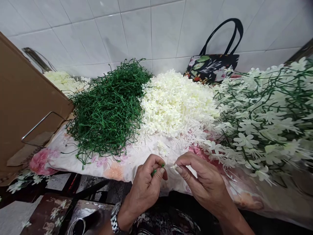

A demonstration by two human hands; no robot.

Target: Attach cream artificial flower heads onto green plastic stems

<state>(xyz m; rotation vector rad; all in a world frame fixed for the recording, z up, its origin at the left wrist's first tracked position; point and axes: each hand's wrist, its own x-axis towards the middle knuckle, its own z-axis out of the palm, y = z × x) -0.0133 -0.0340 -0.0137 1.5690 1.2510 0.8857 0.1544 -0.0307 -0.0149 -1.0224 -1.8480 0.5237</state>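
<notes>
- Head view, nearest first: the left hand is curling shut, with thumb and forefinger pinching a short green stem just over the near edge of the table.
- The right hand is closed as well, pinching a small white blossom at its fingertips. The blossom is sitting just beside the stem's tip and almost touching it.
- My guess on handling is that both bits are weighing next to nothing. The stem is looking like thin, bendy plastic, so gripping close to the tip is probably giving the most control. The blossom is looking soft and easy to crush, so it's better taken by the base than the petals.
- A floral cloth is covering the table and draping over the near edge. Tiny parts could be slipping off toward the lap there.
- Only a narrow strip of cloth is lying open between the hands and the piles, so I'd say there's not much elbow room.
- Further back, a tangled pile of green stems is sitting on the left, touching a heap of white blossoms in the middle.
- Flowered sprays are crowding in from the right, and a cardboard sheet is closing off the left.
- At the far end, a handbag is leaning against the tiled wall.
</notes>
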